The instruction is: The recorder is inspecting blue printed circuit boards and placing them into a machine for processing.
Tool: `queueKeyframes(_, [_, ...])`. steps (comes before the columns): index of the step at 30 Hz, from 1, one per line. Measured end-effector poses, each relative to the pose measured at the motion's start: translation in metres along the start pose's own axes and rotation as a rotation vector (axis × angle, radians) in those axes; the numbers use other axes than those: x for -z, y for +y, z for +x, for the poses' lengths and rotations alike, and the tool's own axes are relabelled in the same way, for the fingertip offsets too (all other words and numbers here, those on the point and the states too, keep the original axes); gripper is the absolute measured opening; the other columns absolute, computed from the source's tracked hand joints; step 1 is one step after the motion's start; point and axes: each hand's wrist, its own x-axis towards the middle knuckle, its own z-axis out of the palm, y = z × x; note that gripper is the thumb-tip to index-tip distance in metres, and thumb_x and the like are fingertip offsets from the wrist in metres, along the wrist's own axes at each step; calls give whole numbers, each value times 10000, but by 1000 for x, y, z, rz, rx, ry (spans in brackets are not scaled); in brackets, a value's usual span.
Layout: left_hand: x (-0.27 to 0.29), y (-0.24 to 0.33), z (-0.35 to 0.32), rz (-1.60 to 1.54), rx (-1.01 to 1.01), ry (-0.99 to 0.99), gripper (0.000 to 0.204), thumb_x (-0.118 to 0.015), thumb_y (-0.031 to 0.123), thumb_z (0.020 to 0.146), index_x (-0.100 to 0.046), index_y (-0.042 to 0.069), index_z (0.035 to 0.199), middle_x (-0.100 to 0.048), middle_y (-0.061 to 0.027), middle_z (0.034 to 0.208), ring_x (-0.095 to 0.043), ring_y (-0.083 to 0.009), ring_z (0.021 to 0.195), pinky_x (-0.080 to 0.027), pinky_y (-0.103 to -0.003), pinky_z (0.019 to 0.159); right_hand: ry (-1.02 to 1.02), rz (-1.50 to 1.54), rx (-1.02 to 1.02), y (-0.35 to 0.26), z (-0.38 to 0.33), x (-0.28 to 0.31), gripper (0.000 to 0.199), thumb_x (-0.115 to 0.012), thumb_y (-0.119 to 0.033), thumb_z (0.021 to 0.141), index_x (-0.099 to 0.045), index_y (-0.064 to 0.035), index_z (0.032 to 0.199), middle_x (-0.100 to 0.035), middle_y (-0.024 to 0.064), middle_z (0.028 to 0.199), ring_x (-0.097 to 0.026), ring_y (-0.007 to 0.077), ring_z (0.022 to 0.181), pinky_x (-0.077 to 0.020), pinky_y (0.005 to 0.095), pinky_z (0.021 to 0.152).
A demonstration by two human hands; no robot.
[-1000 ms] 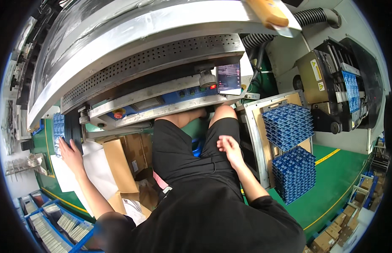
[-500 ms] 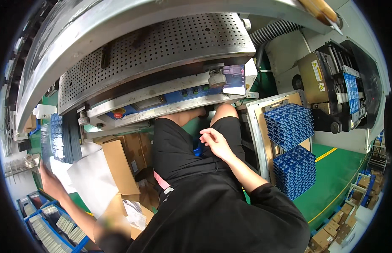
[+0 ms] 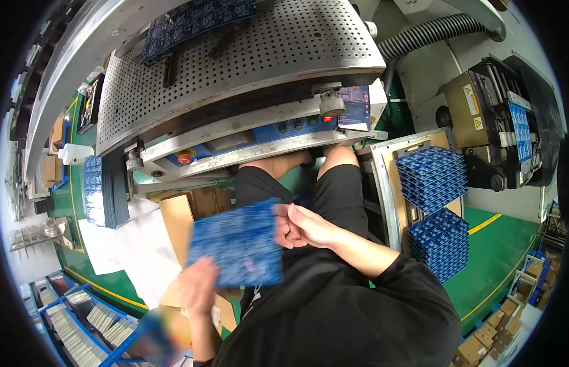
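Perforated steel bed (image 3: 278, 55) is spanning the space ahead. Blue board (image 3: 238, 241), motion-blurred, is hanging before the black shirt (image 3: 358, 300): patterned face toward camera, long axis running left-right, right end tilting slightly forward. Left hand (image 3: 197, 286), closed, is gripping the board's near left corner. Right hand (image 3: 304, 227), fingers curled, is lying at its right edge; whether pinching, cannot tell.

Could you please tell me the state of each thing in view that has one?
Blue board: held, blurred
Left hand: gripping its lower left corner
Right hand: at its right edge, grip unclear
Phone: screen lit
Red display: lit
Red button: position unclear
Cardboard box: open
Upper blue stack: piled in layers
Lower blue stack: likewise
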Motion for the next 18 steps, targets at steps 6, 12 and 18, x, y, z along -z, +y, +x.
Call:
queueKeyframes(6, [-59,25,62,-315,-140,-252,357,-644,96,825,-599,-9,1163,-644,-128,1146,-598,-243,1121,-475,-351,932,543,-356,128,-26,-41,-8,334,-548,-153,950,-517,15,1237,-634,49,1033,-600,118,929,-487,254,788])
queueKeyframes(12, [-129,26,42,-1691,839,-133,331,-584,104,912,-545,-22,1216,-620,-103,1186,-600,-191,1083,-464,-334,944,482,-634,208,-49,-65,-28,352,-530,-114,947,-491,22,1268,-627,52,1089,-572,133,1025,-440,293,927])
queueKeyframes(18, [-130,-9,35,-2111,878,-319,340,-565,133,938,-516,-21,1236,-626,-97,1155,-612,-183,1026,-480,-362,927,834,-1245,701,-162,-50,-117,394,-457,-137,950,-463,13,1314,-542,-22,730,-514,60,635,-446,201,578])
